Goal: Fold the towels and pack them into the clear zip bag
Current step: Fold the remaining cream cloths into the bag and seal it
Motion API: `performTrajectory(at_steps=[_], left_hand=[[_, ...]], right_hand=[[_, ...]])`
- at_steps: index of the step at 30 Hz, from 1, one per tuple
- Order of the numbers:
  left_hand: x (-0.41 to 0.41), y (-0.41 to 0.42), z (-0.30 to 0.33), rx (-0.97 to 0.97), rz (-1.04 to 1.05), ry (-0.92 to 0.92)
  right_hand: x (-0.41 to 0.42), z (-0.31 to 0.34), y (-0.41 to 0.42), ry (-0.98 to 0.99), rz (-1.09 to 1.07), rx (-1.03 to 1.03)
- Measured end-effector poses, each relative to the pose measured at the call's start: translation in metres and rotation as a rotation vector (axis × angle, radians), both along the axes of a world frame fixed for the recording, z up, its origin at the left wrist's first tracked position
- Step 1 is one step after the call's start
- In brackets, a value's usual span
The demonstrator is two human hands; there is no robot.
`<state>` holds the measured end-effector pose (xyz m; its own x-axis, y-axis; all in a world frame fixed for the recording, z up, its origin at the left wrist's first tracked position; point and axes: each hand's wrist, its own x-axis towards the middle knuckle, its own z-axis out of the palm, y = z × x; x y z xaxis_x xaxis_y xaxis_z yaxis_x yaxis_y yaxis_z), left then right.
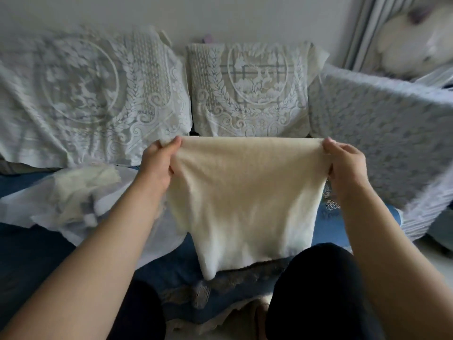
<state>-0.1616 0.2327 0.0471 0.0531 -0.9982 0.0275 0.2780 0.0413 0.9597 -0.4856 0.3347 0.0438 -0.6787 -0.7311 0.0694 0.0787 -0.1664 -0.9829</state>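
Note:
A cream towel [245, 197] hangs spread out in front of me, its top edge stretched level above the sofa seat. My left hand [158, 158] pinches its upper left corner and my right hand [343, 160] pinches its upper right corner. The lower edge drapes down toward my knees. To the left on the seat lies a crumpled clear zip bag [81, 192] with pale cloth in or under it; blur keeps me from telling which.
A blue sofa seat [36, 253] runs across the view, with two lace-covered back cushions [250, 89] behind it. A lace-covered armrest [382, 143] rises on the right. My dark-clad knee [318, 290] sits at the lower right. Curtains and a white plush toy [414, 42] are far right.

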Motion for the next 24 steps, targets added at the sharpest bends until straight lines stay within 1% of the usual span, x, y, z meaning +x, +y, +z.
performTrajectory(at_steps=[3,4,6,7,8,11,12,13,14,15,16,17,18,19,20,21,22,23,24], left_hand=[[0.004,0.002,0.035,-0.166,0.234,-0.603],[0.006,0.005,0.046,-0.206,0.300,-0.747],[0.014,0.006,0.065,-0.240,0.341,-0.867],[0.020,0.002,0.072,-0.229,0.286,-0.901],[0.026,0.000,0.078,-0.197,0.165,-0.925],[0.044,0.002,0.087,-0.044,-0.366,-0.831],[0.048,0.000,0.086,-0.041,-0.544,-0.815],[0.051,-0.002,0.084,-0.052,-0.703,-0.836],[0.051,-0.002,0.083,-0.046,-0.816,-0.891],[0.049,-0.004,0.080,-0.028,-0.860,-1.002],[0.046,-0.007,0.076,-0.003,-0.860,-1.133],[0.040,-0.012,0.072,0.004,-0.831,-1.276],[0.032,-0.018,0.071,-0.009,-0.755,-1.422],[0.022,-0.023,0.069,-0.056,-0.617,-1.563],[0.014,-0.027,0.068,-0.136,-0.413,-1.650],[0.007,-0.030,0.067,-0.212,-0.170,-1.654],[0.001,-0.032,0.066,-0.287,0.075,-1.577],[-0.002,-0.033,0.064,-0.397,0.279,-1.449],[-0.004,-0.030,0.062,-0.529,0.402,-1.314]], right_hand=[[-0.001,0.035,0.006,0.090,-0.046,-0.079],[-0.001,0.045,0.010,0.113,-0.027,-0.099],[-0.003,0.061,0.020,0.113,0.093,-0.145],[-0.006,0.067,0.024,0.130,0.173,-0.153],[-0.008,0.072,0.027,0.153,0.252,-0.152],[-0.013,0.085,0.032,0.329,0.383,-0.059],[-0.013,0.086,0.028,0.388,0.388,-0.007],[-0.015,0.085,0.022,0.448,0.386,0.056],[-0.014,0.083,0.016,0.489,0.379,0.123],[-0.014,0.079,0.007,0.531,0.363,0.181],[-0.015,0.073,-0.003,0.573,0.327,0.220],[-0.016,0.067,-0.014,0.651,0.275,0.257],[-0.017,0.063,-0.025,0.767,0.208,0.295],[-0.017,0.061,-0.031,0.882,0.127,0.341],[-0.018,0.062,-0.037,0.949,0.031,0.366],[-0.019,0.064,-0.043,0.959,-0.059,0.364],[-0.023,0.066,-0.048,0.920,-0.139,0.331],[-0.025,0.070,-0.049,0.868,-0.219,0.272],[-0.027,0.073,-0.049,0.812,-0.287,0.198]])
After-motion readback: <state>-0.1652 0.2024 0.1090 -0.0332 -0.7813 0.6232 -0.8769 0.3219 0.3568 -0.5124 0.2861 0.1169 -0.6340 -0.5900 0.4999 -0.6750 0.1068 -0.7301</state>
